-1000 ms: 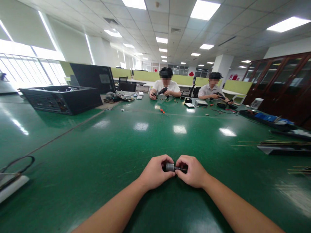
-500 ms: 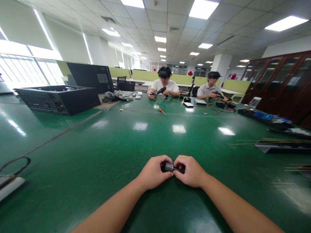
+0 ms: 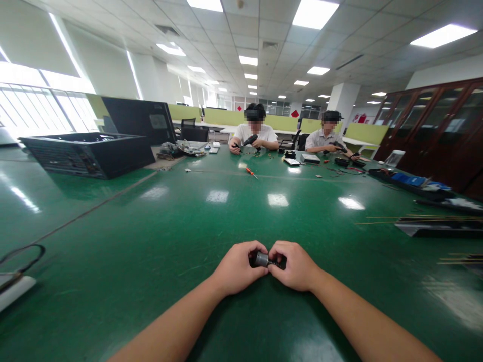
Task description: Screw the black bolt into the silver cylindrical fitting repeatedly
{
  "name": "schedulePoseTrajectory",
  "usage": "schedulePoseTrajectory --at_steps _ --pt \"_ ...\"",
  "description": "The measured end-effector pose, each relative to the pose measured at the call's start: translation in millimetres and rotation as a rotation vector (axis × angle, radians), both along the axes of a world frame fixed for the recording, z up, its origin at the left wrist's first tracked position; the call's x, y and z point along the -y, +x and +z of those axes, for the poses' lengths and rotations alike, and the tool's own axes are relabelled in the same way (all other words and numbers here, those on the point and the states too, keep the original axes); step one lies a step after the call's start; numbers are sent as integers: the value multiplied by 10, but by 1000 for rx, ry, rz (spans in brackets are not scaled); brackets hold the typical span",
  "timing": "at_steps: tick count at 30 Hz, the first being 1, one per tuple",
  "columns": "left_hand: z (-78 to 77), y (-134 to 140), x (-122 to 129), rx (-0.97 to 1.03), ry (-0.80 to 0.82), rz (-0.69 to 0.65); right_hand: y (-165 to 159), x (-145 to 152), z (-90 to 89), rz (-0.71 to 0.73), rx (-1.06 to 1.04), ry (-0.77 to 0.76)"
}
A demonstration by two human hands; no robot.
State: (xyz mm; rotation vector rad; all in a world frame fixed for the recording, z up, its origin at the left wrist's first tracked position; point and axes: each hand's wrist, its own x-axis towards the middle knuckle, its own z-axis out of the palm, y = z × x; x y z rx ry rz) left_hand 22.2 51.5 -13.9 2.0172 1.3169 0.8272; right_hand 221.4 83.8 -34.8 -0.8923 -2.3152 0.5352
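Note:
Just above the green table, my left hand [image 3: 240, 269] is curled round a small grey metal cylinder [image 3: 261, 259] that looks like a small motor. From the cylinder's right end a thin dark ridged shaft [image 3: 273, 262] points toward my right hand [image 3: 296, 267]. The fingers of that hand are closed around the shaft's far end, and its thumb and fingertips almost meet those of my left hand. What lies inside my right palm is mostly hidden, so I cannot tell whether another part sits on the shaft.
An orange screwdriver [image 3: 251, 173] lies mid-table. A black open computer case [image 3: 88, 153] stands at the left, with loose parts behind it. Two people sit across the table, each holding a dark power tool [image 3: 250, 140]. Thin rods and dark trays [image 3: 437, 227] lie at the right.
Both hands keep nearly the same hold on the metal cylinder and its shaft. The whole view has shifted very slightly.

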Motion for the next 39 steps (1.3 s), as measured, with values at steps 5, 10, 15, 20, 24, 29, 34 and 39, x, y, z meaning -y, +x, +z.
schedulePoseTrajectory --at_steps 5,10,15,20,24,29,34,39 --pt "-7 2 -3 -6 -4 6 3 0 -8 0 5 0" --pt "-5 11 5 -12 0 3 1 -2 -9 2 3 5" --pt "13 5 4 -12 -6 -2 1 2 -1 7 1 4" --pt "22 3 1 -12 -8 -10 0 7 6 6 2 3" --pt "19 4 6 -13 5 -14 -3 11 11 -3 15 -3" --pt "14 4 4 -18 8 -14 -6 14 21 -9 16 -9" --pt "17 7 2 -12 12 -14 -7 11 15 -6 17 -8" --pt "22 9 6 -18 8 -15 -7 7 4 -7 15 -10"
